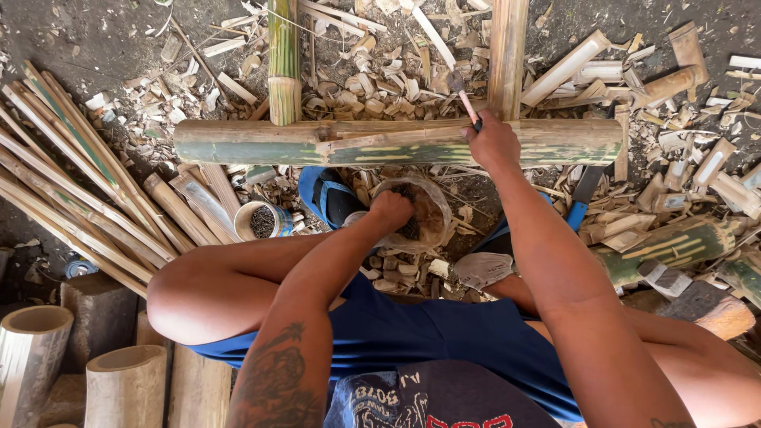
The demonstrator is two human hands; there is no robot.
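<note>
The left hand (391, 211) is sunk into the mouth of a clear plastic bag (424, 212) of small dark nails on the ground between the person's feet, its fingers curled down among them — whether they pinch any I cannot tell. The right hand (493, 143) is closed around the handle of a hammer (462, 93), whose head points away over the wood chips (372, 87); the hand rests against a thick green-streaked bamboo pole (380, 143) lying crosswise on the ground. Two upright bamboo poles meet that pole from the far side — a green one (283, 63) at its left part, a paler one (507, 55) just beside the right hand. A small tin of nails (264, 220) stands left of a blue sandal (326, 196). Split bamboo strips (71, 182) fan out along the left, and cut bamboo sections (127, 384) stand in the near left corner.
</note>
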